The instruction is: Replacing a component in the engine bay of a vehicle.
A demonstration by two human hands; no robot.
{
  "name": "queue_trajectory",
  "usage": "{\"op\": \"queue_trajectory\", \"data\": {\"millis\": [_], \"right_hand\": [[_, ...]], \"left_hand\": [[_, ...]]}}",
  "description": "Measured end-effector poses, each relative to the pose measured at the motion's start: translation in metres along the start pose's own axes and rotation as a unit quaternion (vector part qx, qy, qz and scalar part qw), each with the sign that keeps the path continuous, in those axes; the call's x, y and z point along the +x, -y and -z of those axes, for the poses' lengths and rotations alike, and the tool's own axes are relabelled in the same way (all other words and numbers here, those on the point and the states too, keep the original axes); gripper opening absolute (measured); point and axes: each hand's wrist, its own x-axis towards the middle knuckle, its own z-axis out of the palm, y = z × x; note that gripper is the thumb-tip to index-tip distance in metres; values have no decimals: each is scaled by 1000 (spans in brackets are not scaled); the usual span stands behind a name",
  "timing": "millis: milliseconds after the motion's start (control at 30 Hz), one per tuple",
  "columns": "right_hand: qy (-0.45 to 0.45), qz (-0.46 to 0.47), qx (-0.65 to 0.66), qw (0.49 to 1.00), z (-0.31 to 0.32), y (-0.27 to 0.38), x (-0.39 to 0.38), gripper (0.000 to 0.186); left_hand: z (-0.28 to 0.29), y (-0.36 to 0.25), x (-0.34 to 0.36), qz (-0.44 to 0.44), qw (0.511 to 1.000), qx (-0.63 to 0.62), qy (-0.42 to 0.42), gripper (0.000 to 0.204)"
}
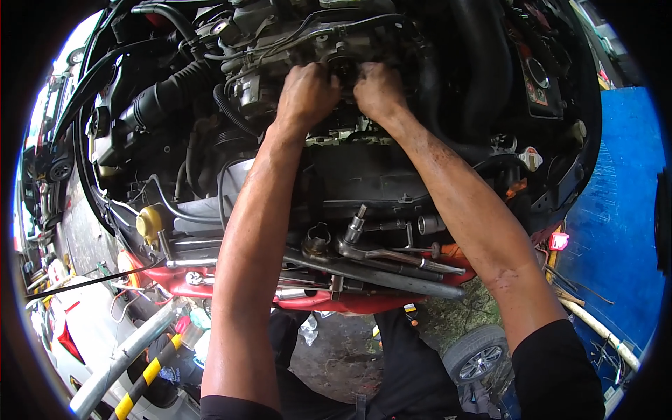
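Deep in an open engine bay, my left hand (309,94) reaches onto the metal engine block (255,91) with its fingers curled, just left of a dark round part (341,64). My right hand (378,91) is on the other side of that part, fingers also curled; their tips are hidden in shadow, so what either hand grips does not show. A ribbed intake hose (168,92) runs at the left. Below my forearms, ratchets and sockets (357,227) lie along the car's front edge, near a long bar (420,285).
A red front panel (360,302) edges the bay. A blue panel (623,203) stands at right. A loose wheel (474,353) lies below. At left are other cars (59,164), a metal pipe (122,360) and a yellow-and-black striped pole (143,385).
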Motion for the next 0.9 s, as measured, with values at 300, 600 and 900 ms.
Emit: {"op": "queue_trajectory", "data": {"millis": [300,600,900], "right_hand": [[156,-5,-74,985,10,-7,11,24],[262,-31,-186,947,25,4,-4,28],[57,73,5,996,36,-15,10,34]], "left_hand": [[4,1,1,104,988,49,106,39],[11,-6,-7,27,990,10,141,30],[15,-3,0,-70,980,-150,-110,23]]}}
